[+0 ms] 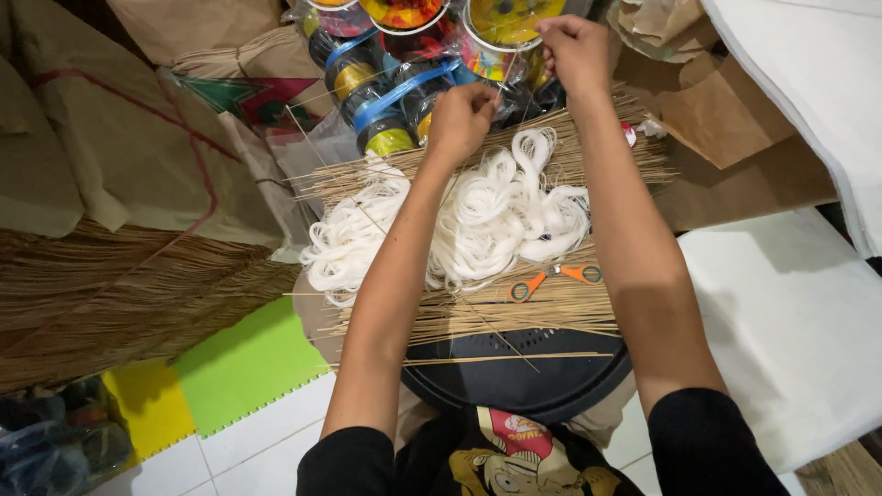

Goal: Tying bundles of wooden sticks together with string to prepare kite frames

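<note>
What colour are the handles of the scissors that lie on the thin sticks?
Orange. The scissors show best in the head view, below the white string.

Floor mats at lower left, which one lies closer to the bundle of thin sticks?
The green mat: its upper corner reaches the stick bundle, while the yellow mat lies farther left.

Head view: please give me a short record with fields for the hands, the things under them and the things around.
left hand: closed, pinching a thin stick
right hand: closed, raised by the spools
under hands: white string bundle on thin sticks
tool: orange scissors, lying untouched
support: black round tray
left side: brown paper, green mat
</note>
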